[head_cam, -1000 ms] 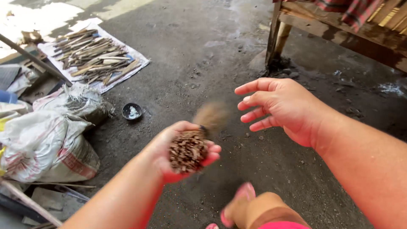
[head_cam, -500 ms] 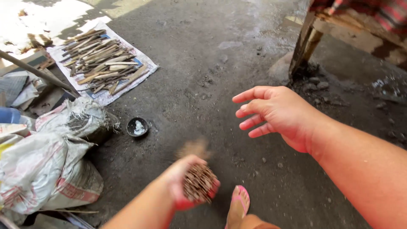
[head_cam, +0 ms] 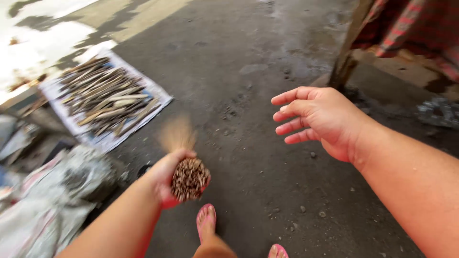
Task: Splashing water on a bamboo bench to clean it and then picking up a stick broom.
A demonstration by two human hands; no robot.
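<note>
Since half a second ago the left hand [head_cam: 167, 184] slid left, now lower centre-left of the frame, fingers wrapped tight round the stick bundle [head_cam: 190, 178], whose far end is blurry. Right hand [head_cam: 321, 122] sits centre-right, fingers spread loose, holding nothing. Sticks on a sheet [head_cam: 107, 98] upper left, sacks [head_cam: 52, 200] lower left.

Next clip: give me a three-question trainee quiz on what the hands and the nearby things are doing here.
1. True or false: the right hand grips the stick bundle.
2. Which hand holds the bundle? A left B right C neither
3. The loose sticks lie on a white ____.

Key: 1 false; its fingers are spread, empty. 2 A. 3 sheet.
</note>
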